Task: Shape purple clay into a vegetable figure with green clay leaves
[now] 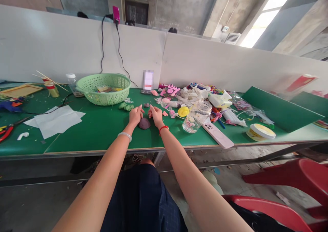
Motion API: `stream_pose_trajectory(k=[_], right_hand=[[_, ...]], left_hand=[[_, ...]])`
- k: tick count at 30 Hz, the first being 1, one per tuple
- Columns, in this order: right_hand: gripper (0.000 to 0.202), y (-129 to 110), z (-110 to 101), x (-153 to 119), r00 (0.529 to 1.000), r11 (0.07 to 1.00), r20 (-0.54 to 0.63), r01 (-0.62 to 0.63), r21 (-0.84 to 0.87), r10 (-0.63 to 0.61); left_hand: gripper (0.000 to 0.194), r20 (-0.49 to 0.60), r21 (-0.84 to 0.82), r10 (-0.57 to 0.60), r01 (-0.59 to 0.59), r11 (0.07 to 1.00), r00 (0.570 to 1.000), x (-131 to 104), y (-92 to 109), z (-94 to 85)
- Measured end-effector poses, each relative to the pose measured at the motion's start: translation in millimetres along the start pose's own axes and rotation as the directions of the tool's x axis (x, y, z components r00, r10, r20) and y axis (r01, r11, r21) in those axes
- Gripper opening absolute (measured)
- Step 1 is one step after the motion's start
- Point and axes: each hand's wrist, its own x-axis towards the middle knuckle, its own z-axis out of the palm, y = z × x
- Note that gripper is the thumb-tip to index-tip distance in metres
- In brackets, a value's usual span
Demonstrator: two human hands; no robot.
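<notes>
My left hand (136,115) and my right hand (155,116) hover close together over the green table, a small gap between them. The fingers of both are curled in, and whatever they may hold is too small or hidden to make out. Just below and between the hands lies a smooth, dark purple lump of clay (144,124). A smaller purple-grey piece (146,105) sits beyond the fingertips. Left of it are crumpled green clay lumps (126,106). Small pink pieces (165,113) lie to the right of my right hand.
A green basket (107,100) stands back left, near white paper (55,121) and red-handled pliers (7,132). A phone (148,81) leans on the partition. Rightward are a clear jar (196,117), a pink phone (217,135), a heap of wrappers (196,93) and a tub (260,132).
</notes>
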Motion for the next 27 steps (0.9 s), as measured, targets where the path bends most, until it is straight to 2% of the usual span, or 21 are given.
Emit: stream_pose_trajectory(k=[9,12,17,19,27], right_hand=[[0.049,0.8,0.0,1.1,1.0,0.999,0.0,-0.001,0.048,0.001],[0.047,1.8,0.2,1.9,1.0,0.999,0.008,0.0,0.043,-0.001],[0.047,3.0,0.2,2.3,1.0,1.0,0.005,0.007,0.013,-0.007],[0.047,3.0,0.1,1.9,1.0,1.0,0.01,0.008,0.009,-0.008],[0.045,1.4,0.5,0.4,1.0,1.0,0.015,0.017,-0.016,-0.017]], left_hand=[[0.066,-0.002,-0.173,-0.044,0.043,0.984,0.999,2.1,-0.4,-2.6],[0.057,-0.013,-0.201,-0.052,0.048,0.978,0.999,3.2,-1.7,-0.7],[0.025,-0.018,-0.199,-0.097,0.091,0.976,0.995,4.6,-3.4,-1.5],[0.017,-0.016,-0.206,-0.116,0.11,0.972,0.993,5.1,-3.2,-3.3],[0.027,0.005,-0.179,-0.139,0.137,0.974,0.99,4.7,-2.4,-4.9]])
